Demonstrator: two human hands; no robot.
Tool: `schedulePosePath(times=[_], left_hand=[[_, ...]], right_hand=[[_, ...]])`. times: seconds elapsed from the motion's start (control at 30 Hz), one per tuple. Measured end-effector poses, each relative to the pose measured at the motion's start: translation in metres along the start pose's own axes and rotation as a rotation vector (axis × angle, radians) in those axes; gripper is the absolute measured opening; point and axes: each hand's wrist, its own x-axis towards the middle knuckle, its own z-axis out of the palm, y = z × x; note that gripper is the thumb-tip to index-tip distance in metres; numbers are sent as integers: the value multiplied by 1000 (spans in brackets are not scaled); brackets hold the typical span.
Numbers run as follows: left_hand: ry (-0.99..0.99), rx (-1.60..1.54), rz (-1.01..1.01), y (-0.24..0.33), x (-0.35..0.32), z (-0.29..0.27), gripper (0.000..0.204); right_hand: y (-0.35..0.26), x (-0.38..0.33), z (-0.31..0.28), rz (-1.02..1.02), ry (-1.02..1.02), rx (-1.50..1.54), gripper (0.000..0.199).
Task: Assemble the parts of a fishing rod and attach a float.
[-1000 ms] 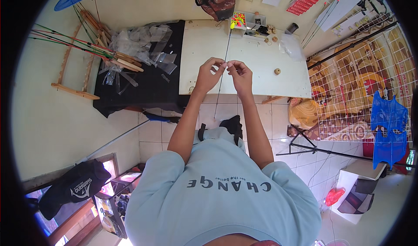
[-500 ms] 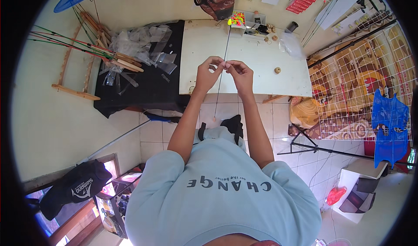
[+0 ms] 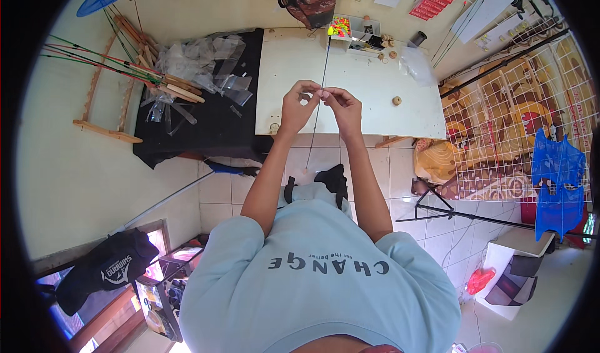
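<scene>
A thin dark fishing rod runs from the back of the white table toward my body. Its far end carries a bright yellow tip, and its near end reaches down over the tiled floor. My left hand is closed in a pinch on the rod, above the table's front part. Close against it, my right hand pinches the rod at the same spot, fingertips touching. Anything small between the fingertips is hidden.
On the white table lie a wooden ring and a clear plastic bag. A tray with colourful beads stands at its back. Leftward, rods with wooden handles and plastic wrappers cover a black cloth.
The view has shifted very slightly. Both hands keep their pinch on the rod, with no clear movement.
</scene>
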Motion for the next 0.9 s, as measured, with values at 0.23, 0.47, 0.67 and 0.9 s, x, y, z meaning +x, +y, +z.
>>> schedulePosePath(times=[0.23, 0.47, 0.67, 0.9], left_hand=[[20, 5, -23, -1, -2, 3, 16], [11, 117, -48, 3, -3, 2, 12], [-10, 172, 30, 4, -3, 1, 11], [23, 254, 49, 13, 1, 0, 9]], right_hand=[[1, 0, 2, -29, 15, 23, 18], [3, 2, 2, -66, 57, -19, 16], [3, 3, 3, -51, 48, -21, 18], [1, 3, 3, -29, 10, -10, 18]])
